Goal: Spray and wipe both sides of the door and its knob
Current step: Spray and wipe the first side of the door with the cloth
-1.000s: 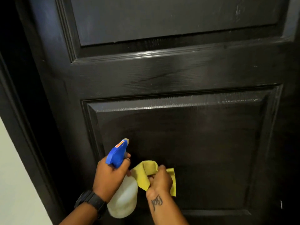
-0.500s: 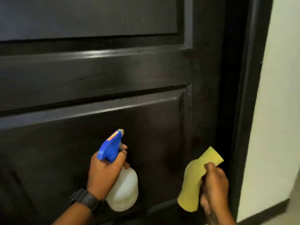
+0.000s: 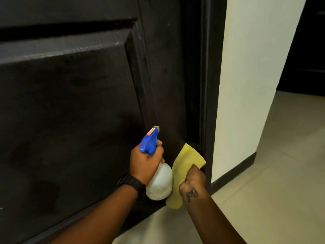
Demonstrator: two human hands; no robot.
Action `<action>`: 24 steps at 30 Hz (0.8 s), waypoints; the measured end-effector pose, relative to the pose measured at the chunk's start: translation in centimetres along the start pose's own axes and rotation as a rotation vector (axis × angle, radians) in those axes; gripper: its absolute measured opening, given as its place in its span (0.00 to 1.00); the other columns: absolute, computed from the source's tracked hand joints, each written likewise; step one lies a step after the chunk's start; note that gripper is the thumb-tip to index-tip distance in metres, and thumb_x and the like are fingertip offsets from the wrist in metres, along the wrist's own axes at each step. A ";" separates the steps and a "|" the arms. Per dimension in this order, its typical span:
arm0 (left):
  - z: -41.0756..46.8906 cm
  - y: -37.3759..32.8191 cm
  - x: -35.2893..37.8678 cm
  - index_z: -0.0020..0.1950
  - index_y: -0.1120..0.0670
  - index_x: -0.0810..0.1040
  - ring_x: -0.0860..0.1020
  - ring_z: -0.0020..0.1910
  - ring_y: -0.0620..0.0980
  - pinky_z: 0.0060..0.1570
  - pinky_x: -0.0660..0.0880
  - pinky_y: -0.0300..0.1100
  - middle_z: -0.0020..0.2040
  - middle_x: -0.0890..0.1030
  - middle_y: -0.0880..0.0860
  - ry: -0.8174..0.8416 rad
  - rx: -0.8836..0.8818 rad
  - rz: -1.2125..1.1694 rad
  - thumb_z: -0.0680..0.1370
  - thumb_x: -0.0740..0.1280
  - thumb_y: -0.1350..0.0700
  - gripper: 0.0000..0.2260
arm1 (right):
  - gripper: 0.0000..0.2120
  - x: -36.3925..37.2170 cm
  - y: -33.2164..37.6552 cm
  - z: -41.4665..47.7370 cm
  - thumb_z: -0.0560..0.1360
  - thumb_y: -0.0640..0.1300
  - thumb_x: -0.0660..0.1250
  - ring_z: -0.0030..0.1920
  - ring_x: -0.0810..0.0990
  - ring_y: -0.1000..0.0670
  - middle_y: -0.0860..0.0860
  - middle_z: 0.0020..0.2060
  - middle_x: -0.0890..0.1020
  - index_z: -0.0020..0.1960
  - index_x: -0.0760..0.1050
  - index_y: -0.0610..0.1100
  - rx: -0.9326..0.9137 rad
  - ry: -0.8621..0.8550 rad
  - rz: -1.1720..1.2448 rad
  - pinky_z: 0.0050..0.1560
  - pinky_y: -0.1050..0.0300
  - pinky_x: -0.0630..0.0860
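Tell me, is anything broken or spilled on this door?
Nothing looks spilled or broken. The door only has a few tiny pale specks near its right edge, like small scuffs. The bottle and the cloth are both held, not dropped, and no puddle shows on the floor.

left hand (image 3: pixel 146 162) gripping spray bottle (image 3: pixel 159 184), right hand (image 3: pixel 194 178) holding yellow cloth (image 3: pixel 184 166) by dark door (image 3: pixel 70 103)

Dark door (image 3: pixel 70 106), wood grain showing through a black finish with a dull sheen along the panel edges. Spray bottle (image 3: pixel 160 182): glossy blue plastic trigger head, milky white plastic body, smooth. Yellow cloth (image 3: pixel 186 161), soft and matt. Wristwatch (image 3: pixel 134 183), matt black. Cream wall (image 3: pixel 246 85), flat painted. Pale floor (image 3: pixel 274 191) tiles, smooth, faintly shiny.
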State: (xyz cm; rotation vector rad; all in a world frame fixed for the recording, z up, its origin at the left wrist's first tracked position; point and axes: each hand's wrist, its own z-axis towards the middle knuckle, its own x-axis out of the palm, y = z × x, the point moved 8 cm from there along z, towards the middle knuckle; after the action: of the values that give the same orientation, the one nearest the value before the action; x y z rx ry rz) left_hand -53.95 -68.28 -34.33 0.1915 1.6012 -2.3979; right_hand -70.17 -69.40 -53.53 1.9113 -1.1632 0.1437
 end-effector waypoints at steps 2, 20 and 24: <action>-0.2 2.0 1.3 0.44 0.51 0.80 0.82 0.29 0.54 0.42 0.82 0.57 0.30 0.81 0.53 0.024 -0.051 0.034 0.71 0.67 0.55 0.04 | 0.16 0.5 -0.3 -1.6 0.84 0.43 0.51 0.41 0.77 0.48 0.49 0.40 0.75 0.64 0.72 0.38 0.010 0.002 -0.070 0.48 0.50 0.75; 1.9 7.9 5.4 0.33 0.52 0.75 0.75 0.33 0.51 0.38 0.72 0.45 0.31 0.76 0.52 0.293 -0.279 0.391 0.75 0.71 0.55 0.11 | 0.11 4.5 3.3 1.1 0.81 0.38 0.59 0.30 0.78 0.46 0.41 0.34 0.76 0.42 0.71 0.33 -0.002 -0.117 0.024 0.30 0.55 0.76; 2.6 7.8 5.7 0.32 0.52 0.73 0.72 0.30 0.48 0.33 0.67 0.40 0.28 0.73 0.49 0.325 -0.271 0.472 0.76 0.70 0.54 0.14 | 0.12 4.6 3.1 1.5 0.80 0.42 0.61 0.25 0.78 0.48 0.40 0.38 0.83 0.48 0.77 0.34 -0.047 -0.176 -0.019 0.26 0.59 0.74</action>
State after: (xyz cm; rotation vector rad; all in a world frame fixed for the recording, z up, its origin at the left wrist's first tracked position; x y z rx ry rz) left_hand -57.19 -74.29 -41.66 0.8376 1.7507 -1.8405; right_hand -70.45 -74.11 -50.29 1.9227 -1.2522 -0.0638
